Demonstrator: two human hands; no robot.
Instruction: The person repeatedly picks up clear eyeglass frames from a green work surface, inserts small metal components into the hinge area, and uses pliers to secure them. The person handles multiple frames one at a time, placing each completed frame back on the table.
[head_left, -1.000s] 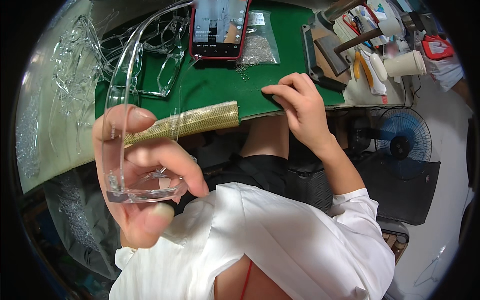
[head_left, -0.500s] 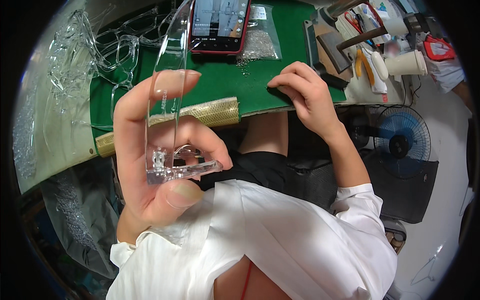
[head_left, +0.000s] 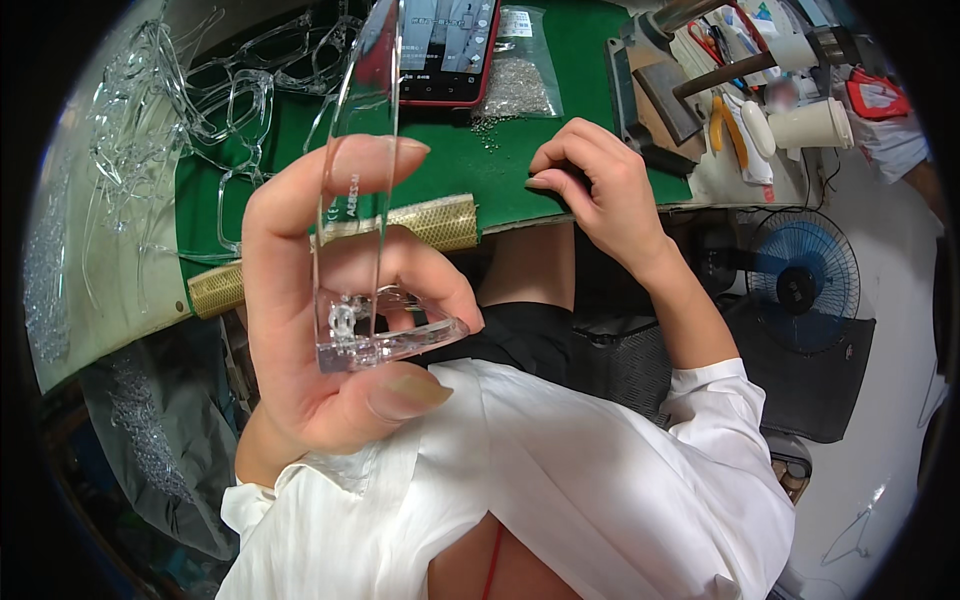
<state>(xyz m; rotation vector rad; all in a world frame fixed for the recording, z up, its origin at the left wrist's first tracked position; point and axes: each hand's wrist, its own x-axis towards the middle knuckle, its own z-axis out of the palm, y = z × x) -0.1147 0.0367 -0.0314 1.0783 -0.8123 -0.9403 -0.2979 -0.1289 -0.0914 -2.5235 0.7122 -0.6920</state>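
Observation:
My left hand [head_left: 290, 260] is closed around a clear plastic eyeglass frame [head_left: 350, 290], raised close to the camera. Its long temple arm points up past my index finger, and the hinge corner sits above my thumb. Part of the frame is hidden behind my fingers. Over the near edge of the green mat [head_left: 430, 150], my right hand [head_left: 600, 190] has thumb and index finger drawn together. Anything between those fingertips is too small to make out. Small metal bits [head_left: 488, 130] lie scattered beyond that hand, beside a clear bag of similar bits [head_left: 522, 88].
Several clear frames [head_left: 240, 110] are heaped at the left. A phone [head_left: 445, 60] lies at the back. A gold patterned roll [head_left: 435, 222] runs along the near edge. At right stand a metal press [head_left: 660, 100], orange-handled pliers [head_left: 735, 135], a pale cup [head_left: 815, 127] and a fan [head_left: 800, 285].
My left hand has shifted slightly right with the eyeglass frame. My right hand has moved a little left, its fingertips turning slightly.

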